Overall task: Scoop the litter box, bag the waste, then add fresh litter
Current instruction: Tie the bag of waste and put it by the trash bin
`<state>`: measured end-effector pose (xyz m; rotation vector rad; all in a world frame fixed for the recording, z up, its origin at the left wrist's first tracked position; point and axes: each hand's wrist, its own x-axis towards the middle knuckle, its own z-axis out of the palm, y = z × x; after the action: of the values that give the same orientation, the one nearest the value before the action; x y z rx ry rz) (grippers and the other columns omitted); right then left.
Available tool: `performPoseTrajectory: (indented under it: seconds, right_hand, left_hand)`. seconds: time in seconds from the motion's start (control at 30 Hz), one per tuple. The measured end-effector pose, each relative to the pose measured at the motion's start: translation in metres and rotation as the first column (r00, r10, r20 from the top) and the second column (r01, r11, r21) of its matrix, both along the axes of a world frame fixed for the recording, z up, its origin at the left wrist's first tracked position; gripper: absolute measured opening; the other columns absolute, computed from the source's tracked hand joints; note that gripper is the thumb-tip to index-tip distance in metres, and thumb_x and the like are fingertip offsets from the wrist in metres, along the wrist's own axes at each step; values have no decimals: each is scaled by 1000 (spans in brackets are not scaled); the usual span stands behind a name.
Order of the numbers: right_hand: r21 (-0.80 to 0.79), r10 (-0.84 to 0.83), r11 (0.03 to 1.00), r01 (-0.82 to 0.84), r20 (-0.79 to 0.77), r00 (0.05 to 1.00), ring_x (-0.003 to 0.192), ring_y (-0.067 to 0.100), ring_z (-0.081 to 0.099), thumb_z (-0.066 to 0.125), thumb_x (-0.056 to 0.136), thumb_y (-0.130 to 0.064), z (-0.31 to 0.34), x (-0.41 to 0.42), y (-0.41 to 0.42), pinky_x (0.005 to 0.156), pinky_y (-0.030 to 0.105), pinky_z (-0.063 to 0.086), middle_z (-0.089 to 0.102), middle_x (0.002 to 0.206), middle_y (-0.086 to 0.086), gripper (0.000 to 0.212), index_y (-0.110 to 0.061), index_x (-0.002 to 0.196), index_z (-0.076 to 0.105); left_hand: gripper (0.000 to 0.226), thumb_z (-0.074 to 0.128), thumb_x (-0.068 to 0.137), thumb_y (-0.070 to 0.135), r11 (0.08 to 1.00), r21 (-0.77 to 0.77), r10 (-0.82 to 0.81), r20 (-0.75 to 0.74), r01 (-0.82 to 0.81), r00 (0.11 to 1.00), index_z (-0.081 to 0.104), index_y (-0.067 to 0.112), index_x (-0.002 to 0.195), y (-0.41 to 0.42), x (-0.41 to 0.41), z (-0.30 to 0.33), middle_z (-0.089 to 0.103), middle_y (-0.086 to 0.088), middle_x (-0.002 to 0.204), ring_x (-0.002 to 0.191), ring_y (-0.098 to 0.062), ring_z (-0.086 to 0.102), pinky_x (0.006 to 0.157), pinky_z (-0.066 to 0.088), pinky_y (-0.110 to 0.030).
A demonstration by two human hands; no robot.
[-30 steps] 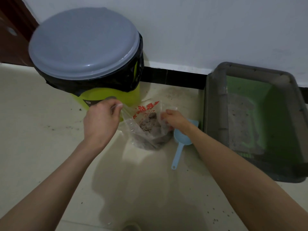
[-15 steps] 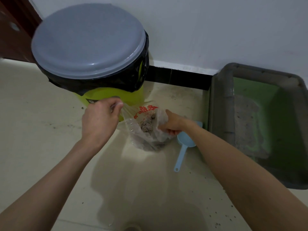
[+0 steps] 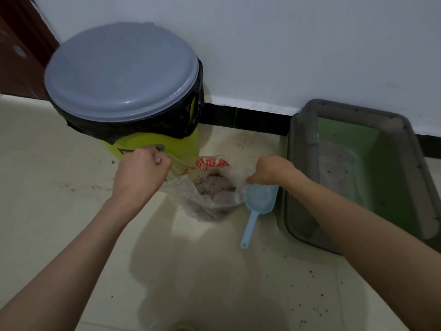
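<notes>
Both hands are on the clear plastic bag now, which sits on the floor between the lidded green bin and the litter box. The left hand has the left edge of the bag's mouth bunched in curled fingers, while the right hand pinches the right edge, and between them the mouth gapes open, showing clumped grey waste litter heaped inside. The blue scoop lies on the floor just beside the bag, bowl toward the right hand, handle pointing back at the person. Over in the litter box, only a thin grey layer shows against the green liner, so the scooping looks done and this is the bagging step. To close it well, I'd say draw both edges up and together above the load, so the weight hangs low and nothing tips out, then gather or twist the neck before lifting. Keep the bag upright, because it is thin and slack and could slump toward the scoop. Loose grains already speckle the floor, so a gentle pull beats a jerk.
</notes>
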<state>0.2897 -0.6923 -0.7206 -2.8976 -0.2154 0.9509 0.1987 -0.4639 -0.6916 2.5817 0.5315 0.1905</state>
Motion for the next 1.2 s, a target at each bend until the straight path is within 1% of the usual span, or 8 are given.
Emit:
performPoseTrajectory:
  seconds: [0.07, 0.2, 0.37, 0.5, 0.6, 0.87, 1.03, 1.2]
  right_hand:
    - [286, -165, 939, 191, -112, 980, 74, 19, 53, 68, 82, -38, 13, 3, -6, 60, 24, 41, 62, 87, 8, 32, -7, 80, 58]
    - [795, -483, 375, 477, -271, 832, 69, 16, 49, 69, 82, -24, 39, 5, -14, 61, 21, 41, 56, 77, 5, 25, -1, 93, 67]
    - [939, -373, 50, 341, -299, 878, 76, 8, 59, 61, 88, -20, 64, -13, -1, 80, 21, 44, 62, 67, -5, 28, 4, 73, 62]
    - [923, -253, -81, 377, -384, 888, 94, 17, 62, 51, 94, -14, 65, -33, 15, 98, 33, 46, 67, 106, 7, 25, -8, 117, 60]
    - [928, -248, -65, 367, -371, 895, 100, 17, 61, 53, 94, -14, 58, -36, 14, 98, 28, 46, 54, 134, 12, 49, -11, 141, 39]
    - [869, -112, 487, 88, -38, 993, 100, 12, 59, 72, 80, -21, 24, -42, 16, 80, 6, 48, 46, 140, 10, 102, -26, 151, -2]
    - [830, -61, 539, 140, -127, 990, 108, 12, 59, 76, 77, -30, 3, -50, 39, 94, 29, 50, 57, 124, -4, 75, -23, 140, 36]
    - [874, -46, 421, 242, -246, 968, 41, -13, 49, 58, 92, -12, -2, -42, 55, 42, 4, 35, 55, 52, -18, 7, -12, 99, 56]
  left_hand:
    - [32, 55, 83, 22, 982, -180, 45, -44, -53, 998, 44, 8, 56, -1, 4, 6, 48, -11, 56, 60, -28, 47, 61, 36, -33]
    - [40, 63, 85, 31, 807, -584, 88, -26, -87, 996, 46, 10, 54, -1, 5, 11, 48, -8, 54, 53, -21, 46, 61, 39, -28]
    - [27, 66, 83, 33, 618, -783, 135, 199, 74, 971, 65, 13, 65, -12, -2, 17, 63, -2, 84, 80, -17, 56, 76, 41, -33]
    - [6, 60, 86, 22, 445, -872, 74, 262, 203, 962, 66, 23, 86, -28, -8, 17, 66, 6, 112, 107, -5, 57, 92, 39, -26]
    - [33, 59, 83, 28, 492, -824, -53, 293, 281, 954, 61, 29, 115, -31, -13, 10, 65, 11, 117, 110, -4, 58, 96, 39, -25]
    - [35, 42, 97, 9, 599, -743, -124, 281, 298, 952, 46, 32, 123, -34, 8, -2, 51, -4, 77, 72, -11, 53, 76, 47, -26]
    - [18, 49, 92, 4, 673, -581, -277, 376, 458, 884, 54, 18, 103, -45, 26, 8, 60, 7, 85, 74, -3, 60, 74, 48, -18]
    - [17, 56, 89, 5, 687, -555, -307, 364, 469, 879, 57, 23, 87, -52, 40, 13, 63, 12, 89, 91, -10, 63, 83, 48, -26]
